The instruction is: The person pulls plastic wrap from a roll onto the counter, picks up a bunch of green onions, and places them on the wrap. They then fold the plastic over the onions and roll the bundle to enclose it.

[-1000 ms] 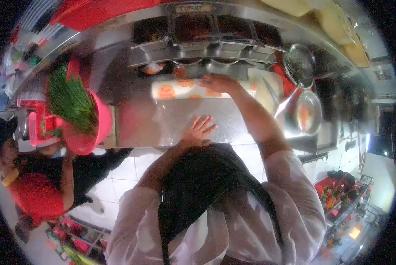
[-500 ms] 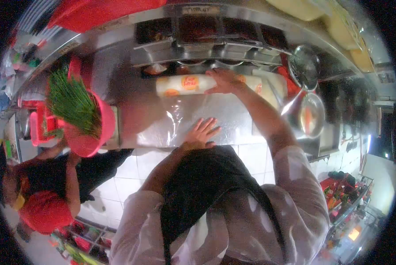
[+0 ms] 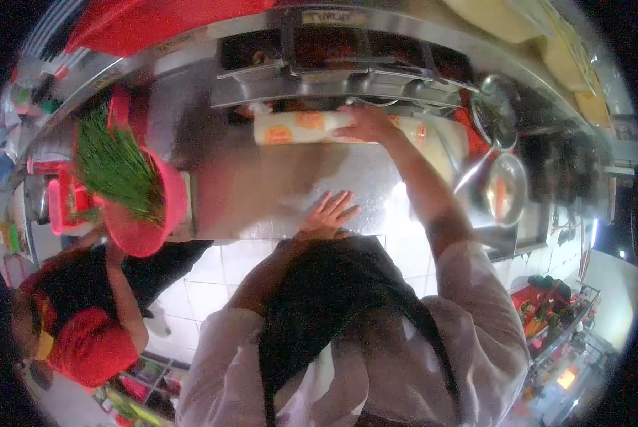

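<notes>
A thick white roll of cling film with orange printed labels lies crosswise at the back of the steel counter. My right hand reaches across and grips the roll near its middle, fingers curled over it. Close to the front edge, my left hand rests flat on the counter with fingers spread. A faint shine around it suggests clear film lying on the steel, though its edges cannot be made out.
Steel food pans line the counter's back. On the right stand a shiny round metal bowl and a clear lid-like round piece. At left, a co-worker in a red cap holds a pink basin of long green stalks.
The roll has turned and shifted slightly toward the food pans under my right hand, its labels now sitting differently. My left hand has stayed in place. The co-worker's head has moved a little right.
</notes>
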{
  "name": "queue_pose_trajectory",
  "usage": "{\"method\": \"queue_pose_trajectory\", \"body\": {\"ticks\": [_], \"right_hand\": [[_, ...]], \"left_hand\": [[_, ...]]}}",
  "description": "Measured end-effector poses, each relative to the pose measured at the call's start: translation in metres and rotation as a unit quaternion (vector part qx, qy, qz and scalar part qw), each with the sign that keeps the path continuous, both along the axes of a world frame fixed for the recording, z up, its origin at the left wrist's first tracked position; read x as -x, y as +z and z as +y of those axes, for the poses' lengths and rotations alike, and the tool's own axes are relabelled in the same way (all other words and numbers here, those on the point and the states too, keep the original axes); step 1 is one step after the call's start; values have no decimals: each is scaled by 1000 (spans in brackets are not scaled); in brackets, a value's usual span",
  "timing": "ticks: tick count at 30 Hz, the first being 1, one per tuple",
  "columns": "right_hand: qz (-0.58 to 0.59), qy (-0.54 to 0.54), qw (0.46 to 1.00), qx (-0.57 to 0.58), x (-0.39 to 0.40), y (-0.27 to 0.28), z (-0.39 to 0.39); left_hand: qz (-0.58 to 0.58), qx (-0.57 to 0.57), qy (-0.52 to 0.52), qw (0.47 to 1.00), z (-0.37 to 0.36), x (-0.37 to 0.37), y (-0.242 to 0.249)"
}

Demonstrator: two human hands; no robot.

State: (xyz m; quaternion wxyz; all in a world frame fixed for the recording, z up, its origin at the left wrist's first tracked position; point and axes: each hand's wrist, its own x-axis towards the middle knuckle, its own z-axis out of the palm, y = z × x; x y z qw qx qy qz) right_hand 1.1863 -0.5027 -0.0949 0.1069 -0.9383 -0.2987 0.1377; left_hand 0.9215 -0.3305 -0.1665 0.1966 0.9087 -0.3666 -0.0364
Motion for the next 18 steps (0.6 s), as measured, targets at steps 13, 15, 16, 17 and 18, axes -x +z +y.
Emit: {"method": "queue_pose_trajectory", "body": {"ticks": [13, 15, 16, 17, 18], "right_hand": [[-64, 16, 998, 3, 5, -9, -3], [-68, 19, 997, 21, 3, -12, -3], [-75, 21, 997, 21, 3, -14, -3], [-81, 23, 996, 22, 4, -12, -3], [-82, 24, 996, 24, 5, -10, -3]], "left_hand": [[-49, 172, 37, 983, 20, -32, -17], [-40, 107, 91, 989, 12, -69, 28], [-41, 109, 92, 989, 8, -86, 29], [-58, 106, 89, 989, 3, -101, 27], [-77, 103, 87, 988, 1, -108, 27]]}}
